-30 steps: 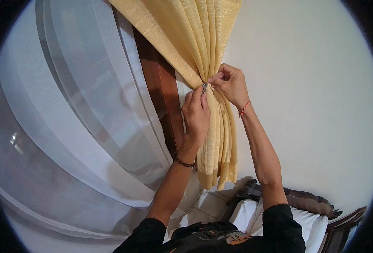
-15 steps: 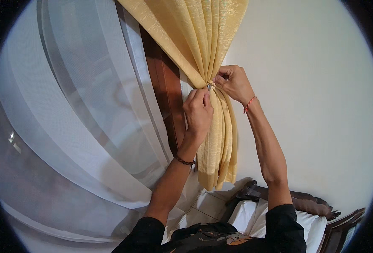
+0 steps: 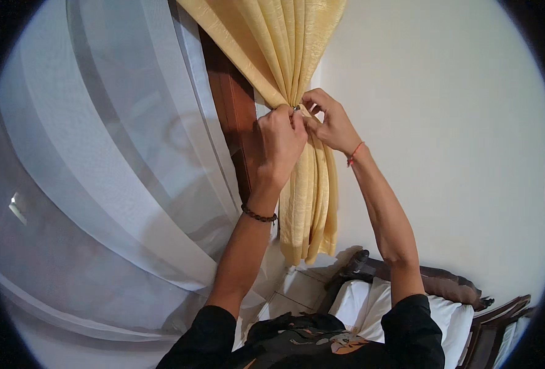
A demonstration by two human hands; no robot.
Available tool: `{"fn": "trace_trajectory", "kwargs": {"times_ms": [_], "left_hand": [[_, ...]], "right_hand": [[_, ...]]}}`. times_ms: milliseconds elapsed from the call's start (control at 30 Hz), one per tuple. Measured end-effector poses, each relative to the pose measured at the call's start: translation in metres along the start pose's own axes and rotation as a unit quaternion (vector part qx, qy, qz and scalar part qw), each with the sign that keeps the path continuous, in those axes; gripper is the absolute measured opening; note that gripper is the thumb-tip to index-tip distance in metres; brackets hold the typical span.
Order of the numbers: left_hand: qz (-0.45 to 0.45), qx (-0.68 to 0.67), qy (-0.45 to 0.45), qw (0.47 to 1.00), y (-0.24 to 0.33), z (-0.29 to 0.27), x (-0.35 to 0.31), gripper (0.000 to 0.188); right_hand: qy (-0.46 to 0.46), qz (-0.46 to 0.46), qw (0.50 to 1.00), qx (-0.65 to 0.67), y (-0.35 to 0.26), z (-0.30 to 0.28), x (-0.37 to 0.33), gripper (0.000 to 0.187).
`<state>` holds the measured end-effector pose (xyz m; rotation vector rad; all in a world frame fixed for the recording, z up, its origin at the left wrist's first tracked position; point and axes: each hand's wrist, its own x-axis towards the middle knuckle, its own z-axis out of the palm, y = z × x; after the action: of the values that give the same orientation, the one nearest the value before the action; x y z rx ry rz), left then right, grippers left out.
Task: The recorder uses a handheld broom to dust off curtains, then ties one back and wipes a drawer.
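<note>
A yellow curtain (image 3: 309, 184) hangs drawn in to a narrow waist, fanning out above it and falling in folds below. At that waist a small shiny metal piece (image 3: 296, 108) shows between my hands. My left hand (image 3: 282, 138) is closed in a pinch against the left front of the gathered cloth, its fingertips at the metal piece. From the right, my right hand (image 3: 332, 126) pinches the gathered curtain, with thumb and forefinger close to the left fingertips. My fingers partly hide the metal piece and whatever cinches the cloth.
White sheer curtains (image 3: 118, 154) cover the left side, beside a brown wooden frame (image 3: 232, 104). A pale wall (image 3: 444, 135) stands to the right. Below are a bed with white bedding (image 3: 371, 307), its dark carved wooden headboard (image 3: 432, 283), and floor tiles (image 3: 294, 292).
Both hands and the curtain's waist sit slightly higher and farther left in view. My left hand has come up over the waist, nearer the right fingers, covering more of the metal piece.
</note>
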<state>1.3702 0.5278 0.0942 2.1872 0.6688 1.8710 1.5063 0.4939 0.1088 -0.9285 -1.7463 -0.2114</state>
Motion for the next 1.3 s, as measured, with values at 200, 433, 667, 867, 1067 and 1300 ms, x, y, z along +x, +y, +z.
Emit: {"fn": "trace_trajectory", "kwargs": {"times_ms": [200,433,667,867,1067,1300], "left_hand": [[0.011,0.000,0.002,1.000,-0.009,-0.003,-0.005,0.009],[0.016,-0.020,-0.003,1.000,-0.023,0.002,-0.007,0.006],[0.039,0.019,0.044,0.998,-0.015,0.010,-0.008,0.004],[0.024,-0.037,0.070,0.997,-0.024,0.020,-0.011,0.008],[0.011,-0.046,0.061,0.997,-0.022,0.024,-0.007,0.011],[-0.060,-0.116,-0.004,0.991,-0.019,0.006,-0.019,0.017]], "right_hand": [[0.060,0.027,0.995,-0.073,0.004,0.010,-0.002,0.019],[0.063,-0.003,0.996,-0.059,0.016,0.013,0.009,0.011],[0.021,-0.002,1.000,0.018,0.012,0.018,0.011,0.019],[0.043,0.063,0.997,0.005,0.002,0.021,0.004,0.024],[0.042,0.061,0.997,-0.010,-0.001,0.015,0.007,0.035],[0.062,-0.031,0.995,-0.074,-0.006,0.015,-0.019,0.051]]}}
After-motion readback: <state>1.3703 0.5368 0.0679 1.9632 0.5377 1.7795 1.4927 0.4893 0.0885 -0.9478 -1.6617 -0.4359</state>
